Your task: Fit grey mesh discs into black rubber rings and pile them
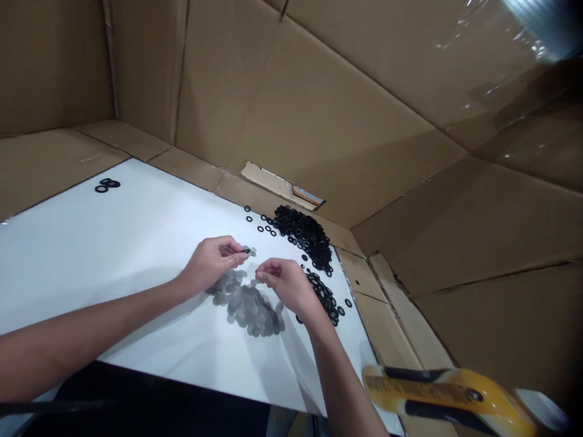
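My left hand (212, 261) pinches a small black ring (246, 250) between thumb and fingertips, above the white board. Just right of it, my right hand (285, 280) has its thumb and fingertips pressed together; whatever they hold, if anything, is too small to make out. Below both hands spreads a pile of thin grey translucent discs (255, 312), a few of them near the left fingertips. Beyond the right hand lies a large heap of black rings (303, 233). Another heap of larger black rings (324, 294) is partly hidden behind the right wrist.
Several black rings (107, 184) lie at the far left of the white board (150, 243). Cardboard walls (296, 109) enclose the back and right. A yellow and black bottle-like object (437, 394) sits at the lower right. A cardboard flap with a slot (277, 185) is at the back.
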`<state>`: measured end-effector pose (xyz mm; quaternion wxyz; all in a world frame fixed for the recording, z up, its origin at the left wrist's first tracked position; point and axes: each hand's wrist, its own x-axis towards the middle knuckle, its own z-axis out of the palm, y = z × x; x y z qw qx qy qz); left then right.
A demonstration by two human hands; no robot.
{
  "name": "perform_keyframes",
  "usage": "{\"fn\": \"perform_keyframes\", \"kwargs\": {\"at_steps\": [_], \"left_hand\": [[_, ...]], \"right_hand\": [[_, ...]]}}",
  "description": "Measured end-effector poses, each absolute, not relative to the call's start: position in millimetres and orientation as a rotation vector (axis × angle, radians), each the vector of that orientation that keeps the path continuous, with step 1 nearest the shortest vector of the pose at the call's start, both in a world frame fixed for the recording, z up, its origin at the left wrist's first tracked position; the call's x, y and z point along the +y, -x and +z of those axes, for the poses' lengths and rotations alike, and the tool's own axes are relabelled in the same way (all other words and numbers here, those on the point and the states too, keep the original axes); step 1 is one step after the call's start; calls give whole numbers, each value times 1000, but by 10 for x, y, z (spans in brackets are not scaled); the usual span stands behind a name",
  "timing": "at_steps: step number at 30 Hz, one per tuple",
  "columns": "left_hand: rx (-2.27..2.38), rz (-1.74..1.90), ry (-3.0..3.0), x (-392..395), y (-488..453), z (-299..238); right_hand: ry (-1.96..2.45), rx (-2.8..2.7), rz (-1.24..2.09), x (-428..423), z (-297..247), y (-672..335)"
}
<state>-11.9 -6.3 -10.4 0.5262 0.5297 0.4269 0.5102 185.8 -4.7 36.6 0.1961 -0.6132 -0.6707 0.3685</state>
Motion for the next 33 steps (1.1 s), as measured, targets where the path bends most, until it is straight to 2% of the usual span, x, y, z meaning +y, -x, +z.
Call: {"fn": "perform_keyframes", "kwargs": {"at_steps": [4,9,23,33], "left_hand": [[1079,1223,-1206,-81,113,-51],[1011,1212,-1168,-74,107,-45],[1063,1215,-1389,-93,93,-70],[1103,1217,-1453,-110,83,-24]], "right_hand": [[1462,-1635,1266,25,398,-1779],[1272,-1491,1314,86,292,-1639],[1225,-1209,1456,32,139,-1619],[1220,-1243,1433,-13,106,-1617]]}}
